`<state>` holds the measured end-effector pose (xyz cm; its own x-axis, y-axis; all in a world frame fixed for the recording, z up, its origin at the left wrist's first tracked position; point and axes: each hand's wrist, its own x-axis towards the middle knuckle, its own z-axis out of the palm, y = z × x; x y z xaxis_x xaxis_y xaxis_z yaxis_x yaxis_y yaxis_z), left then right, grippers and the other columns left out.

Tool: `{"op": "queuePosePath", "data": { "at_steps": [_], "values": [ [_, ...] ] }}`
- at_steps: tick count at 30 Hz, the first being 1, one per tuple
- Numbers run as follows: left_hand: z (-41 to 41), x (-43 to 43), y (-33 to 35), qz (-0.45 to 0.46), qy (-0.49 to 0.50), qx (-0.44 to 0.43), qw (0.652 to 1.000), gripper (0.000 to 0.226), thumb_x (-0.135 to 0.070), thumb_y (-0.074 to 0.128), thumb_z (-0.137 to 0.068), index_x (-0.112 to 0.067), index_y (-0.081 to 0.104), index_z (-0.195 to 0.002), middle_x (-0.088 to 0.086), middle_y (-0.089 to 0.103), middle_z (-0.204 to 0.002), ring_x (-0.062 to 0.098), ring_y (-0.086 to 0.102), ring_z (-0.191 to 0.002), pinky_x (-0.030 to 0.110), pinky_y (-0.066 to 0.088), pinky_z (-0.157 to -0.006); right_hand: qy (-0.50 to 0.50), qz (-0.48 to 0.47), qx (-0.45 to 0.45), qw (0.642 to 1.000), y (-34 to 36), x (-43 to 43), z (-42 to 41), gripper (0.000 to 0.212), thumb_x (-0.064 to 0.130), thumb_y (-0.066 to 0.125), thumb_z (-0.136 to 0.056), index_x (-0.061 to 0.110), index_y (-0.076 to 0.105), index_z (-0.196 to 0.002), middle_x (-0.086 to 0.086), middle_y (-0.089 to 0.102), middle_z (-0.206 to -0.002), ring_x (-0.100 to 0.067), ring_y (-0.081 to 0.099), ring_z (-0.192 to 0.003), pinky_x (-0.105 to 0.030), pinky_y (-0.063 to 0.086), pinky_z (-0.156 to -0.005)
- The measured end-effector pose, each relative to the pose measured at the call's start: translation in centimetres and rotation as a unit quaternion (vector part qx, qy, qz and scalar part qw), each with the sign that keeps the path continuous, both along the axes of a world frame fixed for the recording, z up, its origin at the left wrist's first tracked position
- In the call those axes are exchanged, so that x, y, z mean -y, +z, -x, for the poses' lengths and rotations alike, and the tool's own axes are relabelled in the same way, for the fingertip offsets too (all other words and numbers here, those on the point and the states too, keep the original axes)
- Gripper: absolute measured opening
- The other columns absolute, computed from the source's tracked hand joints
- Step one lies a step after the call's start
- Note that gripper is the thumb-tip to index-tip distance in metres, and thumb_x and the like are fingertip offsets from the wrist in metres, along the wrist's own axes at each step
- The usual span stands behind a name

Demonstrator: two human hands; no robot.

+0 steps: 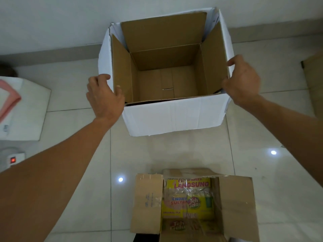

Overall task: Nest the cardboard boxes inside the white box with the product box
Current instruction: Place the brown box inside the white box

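Note:
A large white box (174,114) stands open on the tiled floor. Nested inside it is a brown cardboard box (166,32), empty, with its flaps upright. My left hand (103,98) grips the left wall, thumb inside and fingers outside. On the opposite side, my right hand (243,81) holds the right wall near its front corner. Nearer to me sits a smaller open cardboard box (236,206). It holds a yellow product box (188,199) under clear plastic.
A white cushion (28,110) with a pink cloth (8,100) lies at the left. Below it is a power strip with a red switch (13,159). A brown cardboard piece (314,81) shows at the right edge. The wall runs right behind the white box.

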<state>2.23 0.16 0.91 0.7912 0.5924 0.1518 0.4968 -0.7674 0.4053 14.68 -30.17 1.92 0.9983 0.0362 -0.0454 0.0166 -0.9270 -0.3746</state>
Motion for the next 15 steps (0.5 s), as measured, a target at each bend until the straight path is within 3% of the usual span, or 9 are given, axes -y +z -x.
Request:
{"op": "queuePosePath", "data": {
  "at_steps": [7, 12, 15],
  "values": [
    [7.4, 4.1, 2.3, 0.041, -0.002, 0.011, 0.999, 0.038, -0.013, 0.062, -0.082, -0.005, 0.052, -0.118, 0.020, 0.048, -0.118, 0.033, 0.049, -0.107, 0.039, 0.041, -0.086, 0.047, -0.039, 0.003, 0.998, 0.5, 2.7, 5.8, 0.027, 0.018, 0.058, -0.088, 0.011, 0.051, -0.113, -0.015, 0.064, -0.102, -0.022, 0.050, -0.076, -0.032, 0.041, -0.065],
    [14.3, 7.2, 2.9, 0.082, 0.026, -0.043, 0.995, 0.043, -0.018, 0.062, -0.082, -0.011, 0.048, -0.122, 0.014, 0.044, -0.125, 0.030, 0.045, -0.115, 0.041, 0.041, -0.094, 0.065, -0.059, -0.021, 0.996, 1.1, 4.9, 10.9, 0.032, 0.019, 0.060, -0.086, 0.016, 0.050, -0.116, -0.012, 0.065, -0.108, -0.026, 0.057, -0.084, -0.032, 0.042, -0.068],
    [18.8, 8.8, 2.9, 0.113, 0.052, -0.072, 0.990, 0.043, -0.022, 0.061, -0.082, -0.016, 0.047, -0.123, 0.010, 0.042, -0.126, 0.026, 0.047, -0.114, 0.034, 0.037, -0.087, 0.073, -0.056, -0.043, 0.995, 1.3, 6.4, 14.6, 0.031, 0.020, 0.060, -0.085, 0.017, 0.051, -0.114, -0.012, 0.065, -0.105, -0.028, 0.060, -0.085, -0.031, 0.042, -0.068]
  ]
}}
